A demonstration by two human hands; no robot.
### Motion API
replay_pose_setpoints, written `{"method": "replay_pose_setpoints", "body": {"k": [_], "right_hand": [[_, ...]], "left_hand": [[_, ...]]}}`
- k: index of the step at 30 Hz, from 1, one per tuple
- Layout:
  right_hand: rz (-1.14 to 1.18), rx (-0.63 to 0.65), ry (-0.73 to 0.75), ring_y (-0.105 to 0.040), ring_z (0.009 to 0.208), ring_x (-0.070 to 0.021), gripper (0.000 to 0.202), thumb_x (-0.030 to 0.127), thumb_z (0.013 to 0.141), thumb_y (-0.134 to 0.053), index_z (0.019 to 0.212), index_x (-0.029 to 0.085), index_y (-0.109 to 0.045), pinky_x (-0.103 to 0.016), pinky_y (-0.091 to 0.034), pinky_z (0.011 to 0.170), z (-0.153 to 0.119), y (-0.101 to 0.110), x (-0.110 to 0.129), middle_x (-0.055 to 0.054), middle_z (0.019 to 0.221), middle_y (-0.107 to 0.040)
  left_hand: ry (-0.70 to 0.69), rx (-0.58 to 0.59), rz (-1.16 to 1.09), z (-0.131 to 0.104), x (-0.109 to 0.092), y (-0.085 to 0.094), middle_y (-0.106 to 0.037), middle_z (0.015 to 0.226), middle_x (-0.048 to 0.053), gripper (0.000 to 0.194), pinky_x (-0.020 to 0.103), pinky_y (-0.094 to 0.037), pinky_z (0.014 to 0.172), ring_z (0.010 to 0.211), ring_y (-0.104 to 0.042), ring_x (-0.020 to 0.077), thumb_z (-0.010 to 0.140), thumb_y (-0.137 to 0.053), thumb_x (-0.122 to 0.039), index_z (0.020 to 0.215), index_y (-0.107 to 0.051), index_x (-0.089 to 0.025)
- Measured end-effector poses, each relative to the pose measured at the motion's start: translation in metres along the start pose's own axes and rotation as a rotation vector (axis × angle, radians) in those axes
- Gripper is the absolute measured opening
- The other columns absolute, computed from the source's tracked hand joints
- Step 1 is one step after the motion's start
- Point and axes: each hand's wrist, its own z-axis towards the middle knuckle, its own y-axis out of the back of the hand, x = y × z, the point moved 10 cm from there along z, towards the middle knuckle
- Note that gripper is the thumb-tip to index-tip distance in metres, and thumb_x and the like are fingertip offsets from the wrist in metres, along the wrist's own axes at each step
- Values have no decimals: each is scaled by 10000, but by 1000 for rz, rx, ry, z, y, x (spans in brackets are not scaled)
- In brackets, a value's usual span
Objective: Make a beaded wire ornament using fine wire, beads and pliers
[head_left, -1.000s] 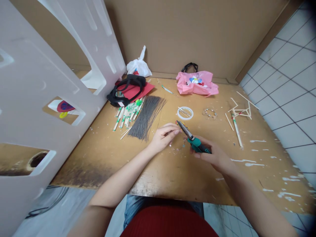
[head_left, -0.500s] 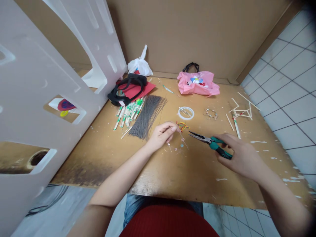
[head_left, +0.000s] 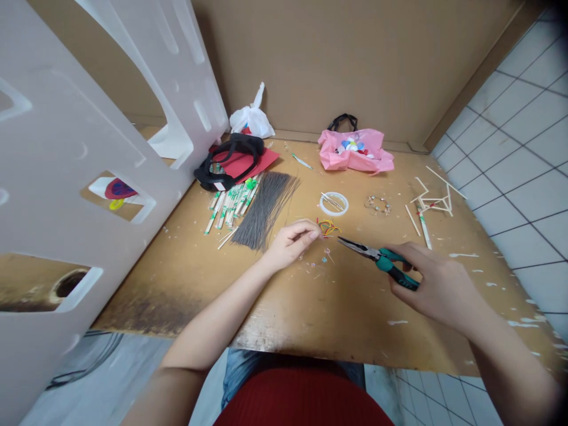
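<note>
Thumb and fingertips pinched, my left hand (head_left: 295, 242) holds a thin beaded strand (head_left: 324, 260) by one end. Its small pink and blue beads hang in a loose curve just below the fingers, and fine ends stick out beside them. My right hand (head_left: 437, 284) is wrapped round the teal and black handles of needle-nose pliers (head_left: 366, 251). The pliers' jaws point left toward my left fingertips, a short gap apart from them. Just beyond those fingertips lies a small tangle of yellow and red cords (head_left: 328, 227).
A white ring (head_left: 334, 204) with metal sticks and a beaded bracelet (head_left: 378, 205) lie farther back. Left are grey wires (head_left: 264, 213), wrapped chopsticks (head_left: 228, 204) and a black head strap (head_left: 231, 160). A pink bag (head_left: 355, 155) is behind; a stick frame (head_left: 437, 204) lies right.
The beaded strand has shifted and swung slightly left under my left fingers. The pliers and my right hand have barely moved.
</note>
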Motion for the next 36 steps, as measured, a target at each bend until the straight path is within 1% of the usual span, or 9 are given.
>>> {"method": "replay_pose_setpoints", "body": {"k": [2, 5, 7, 10, 16, 27, 36], "right_hand": [[-37, 21, 38, -604, 692, -191, 406, 262, 655, -551, 1059, 232, -567, -292, -412, 540, 1, -2, 7, -53, 926, -651], [-97, 37, 53, -606, 707, -206, 394, 290, 659, -548, 1046, 224, -577, -298, -402, 537, 2, -5, 12, -66, 939, -650], [-118, 30, 50, -607, 708, -204, 399, 293, 662, -544, 1053, 218, -578, -297, -397, 537, 3, -6, 14, -66, 946, -650], [-116, 29, 45, -606, 705, -192, 410, 286, 662, -540, 1064, 213, -580, -288, -397, 542, 3, -7, 14, -61, 950, -650], [-102, 79, 16, -603, 680, -182, 369, 254, 662, -523, 1020, 223, -606, -273, -390, 528, 4, -13, 11, -30, 882, -659], [12, 113, -5, -618, 717, -180, 353, 242, 673, -511, 1014, 228, -602, -279, -432, 596, 0, -26, 7, -23, 914, -674], [-45, 76, -8, -614, 682, -185, 344, 247, 663, -516, 994, 222, -607, -276, -398, 552, -2, -25, 10, -34, 892, -674]], "left_hand": [[-44, 9, 97, 0, -9, -2, -616, 803, 47, 220, 194, -399, 506, 533, -498, 57, 878, -497, -305, 809, -622, -139], [-85, 18, 134, -1, -16, -5, -624, 775, 51, 224, 222, -444, 613, 671, -570, 104, 889, -476, -292, 801, -620, -146], [-99, 19, 135, -1, -17, -6, -623, 767, 52, 222, 236, -455, 665, 736, -589, 121, 890, -474, -287, 799, -620, -147], [-124, 22, 139, -1, -18, -6, -620, 781, 57, 219, 244, -458, 700, 771, -591, 124, 889, -476, -278, 801, -623, -142], [-151, 27, 132, -1, -21, -6, -617, 793, 59, 210, 243, -458, 718, 776, -590, 120, 889, -477, -261, 805, -624, -137], [-127, 19, 125, -2, -20, -6, -629, 797, 59, 208, 255, -459, 739, 781, -596, 125, 888, -477, -268, 806, -622, -143], [-108, 5, 126, -2, -17, -6, -631, 791, 63, 221, 241, -461, 699, 782, -603, 127, 888, -476, -282, 803, -626, -144]]}}
